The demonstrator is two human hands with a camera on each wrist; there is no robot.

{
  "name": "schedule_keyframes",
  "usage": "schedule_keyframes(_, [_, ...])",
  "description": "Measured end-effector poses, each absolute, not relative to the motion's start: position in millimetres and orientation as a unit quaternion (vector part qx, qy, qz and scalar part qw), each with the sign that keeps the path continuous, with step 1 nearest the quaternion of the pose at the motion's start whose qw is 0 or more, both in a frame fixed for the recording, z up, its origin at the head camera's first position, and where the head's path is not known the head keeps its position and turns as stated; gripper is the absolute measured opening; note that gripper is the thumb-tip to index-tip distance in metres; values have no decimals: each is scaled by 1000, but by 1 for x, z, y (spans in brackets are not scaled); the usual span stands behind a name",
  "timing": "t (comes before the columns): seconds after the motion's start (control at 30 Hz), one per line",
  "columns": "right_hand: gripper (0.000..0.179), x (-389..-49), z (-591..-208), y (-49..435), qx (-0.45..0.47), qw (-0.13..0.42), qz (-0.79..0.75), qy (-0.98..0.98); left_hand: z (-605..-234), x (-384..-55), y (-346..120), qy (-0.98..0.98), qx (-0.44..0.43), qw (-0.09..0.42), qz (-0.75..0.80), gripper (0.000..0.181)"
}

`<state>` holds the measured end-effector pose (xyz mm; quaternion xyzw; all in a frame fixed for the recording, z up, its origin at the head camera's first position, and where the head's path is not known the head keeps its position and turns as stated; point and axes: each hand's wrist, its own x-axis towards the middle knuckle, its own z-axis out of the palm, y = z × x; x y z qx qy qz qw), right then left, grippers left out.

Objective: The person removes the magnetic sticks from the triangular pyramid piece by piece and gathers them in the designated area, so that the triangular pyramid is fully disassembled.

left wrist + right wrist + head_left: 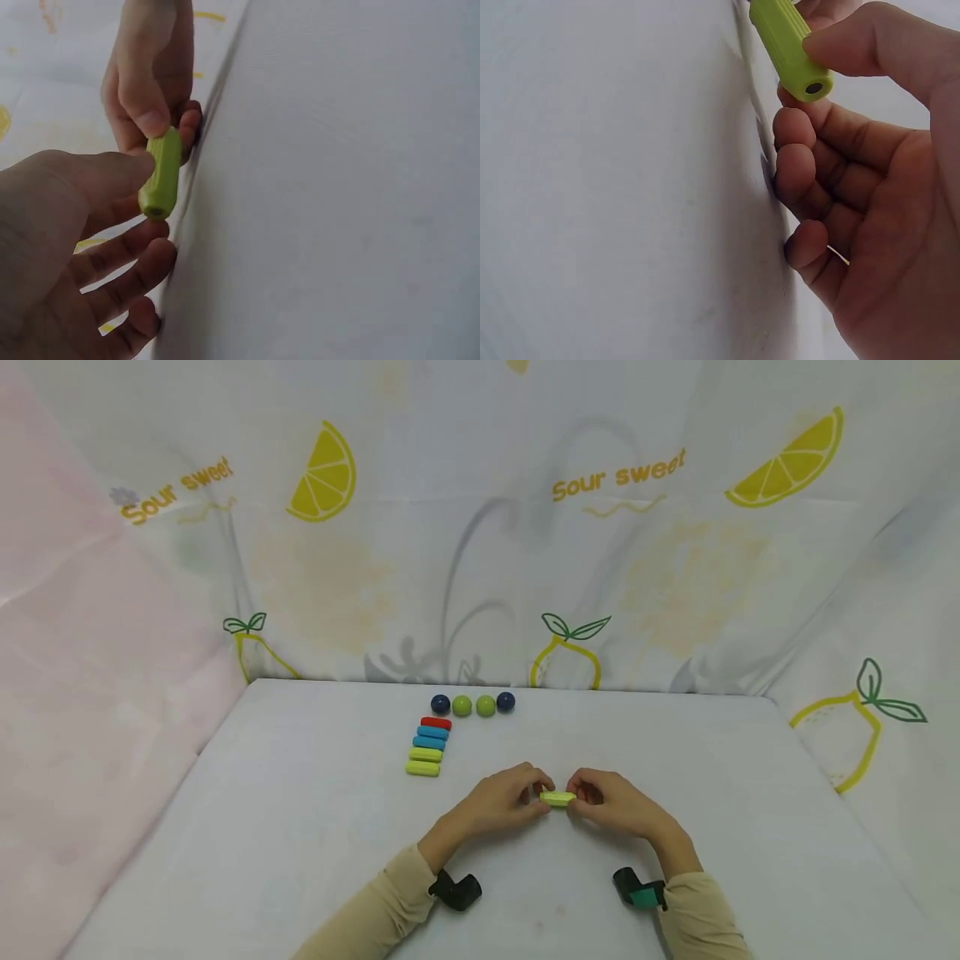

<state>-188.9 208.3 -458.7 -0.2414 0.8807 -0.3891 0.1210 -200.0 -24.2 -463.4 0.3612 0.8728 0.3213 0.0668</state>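
Observation:
Between my two hands lies a short yellow-green magnetic rod [557,798], level and just over the white table. My left hand [504,802] pinches its left end between thumb and forefinger. At the opposite end, the thumb and forefinger of my right hand [618,803] pinch it too. Seen in the left wrist view, the rod [160,184] has ridged sides, and the left hand's other fingers are spread loosely below. In the right wrist view a dark round disc shows in the near end of the rod [795,56]; the remaining right fingers curl loosely beneath.
Left of centre, a column of rods lies side by side: a red rod [436,723], blue rods [429,742] and yellow-green rods [423,768]. Behind them, dark blue balls [440,704] and green balls [486,705] form a row. A lemon-printed curtain [480,568] borders the table [300,827].

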Motion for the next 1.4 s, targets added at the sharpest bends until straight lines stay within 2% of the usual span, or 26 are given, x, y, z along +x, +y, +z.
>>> schedule_keyframes(0.1, [5, -188, -460, 206, -247, 123, -396, 875, -468, -197, -23, 879, 348, 53, 321, 21])
schedule_keyframes(0.57, [6, -189, -458, 204, -245, 137, -389, 878, -465, -201, -44, 883, 334, 62, 323, 18])
schedule_keyframes(0.9, [5, -190, -461, 202, -244, 110, -378, 886, -450, -201, -101, 887, 333, 30, 318, 21])
schedule_keyframes(1.13, [6, -190, -464, 202, -235, 112, -378, 888, -435, -206, -149, 884, 360, 44, 296, 21])
schedule_keyframes(1.4, [5, -189, -459, 201, -223, 116, -377, 891, -426, -212, -188, 894, 327, 43, 303, 19])
